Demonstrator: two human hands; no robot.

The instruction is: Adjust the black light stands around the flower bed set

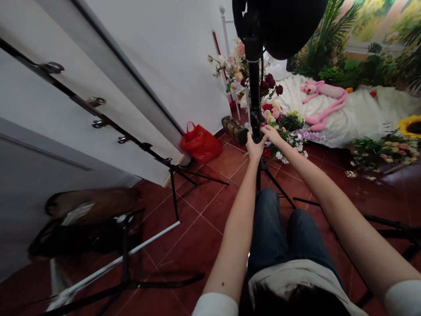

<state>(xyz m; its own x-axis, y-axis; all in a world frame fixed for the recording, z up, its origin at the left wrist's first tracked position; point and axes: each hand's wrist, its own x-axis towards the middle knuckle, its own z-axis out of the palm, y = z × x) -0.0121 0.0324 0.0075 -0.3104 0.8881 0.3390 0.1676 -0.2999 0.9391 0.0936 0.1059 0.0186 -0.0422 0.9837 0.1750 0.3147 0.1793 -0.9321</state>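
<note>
A black light stand rises upright in front of me, its legs spread on the floor between and beyond my knees. A large dark lamp head sits at its top, partly cut off by the frame. My left hand is closed around the stand's column at a collar. On the column's right side, just above, my right hand grips the same spot with thumb and fingers. Whatever knob or clamp lies under the fingers is hidden.
Left of the stand are a red plastic bag and a brown case. Tripod legs and a white pole cross the tiles. Artificial flowers and a pink plush toy on white cloth lie behind.
</note>
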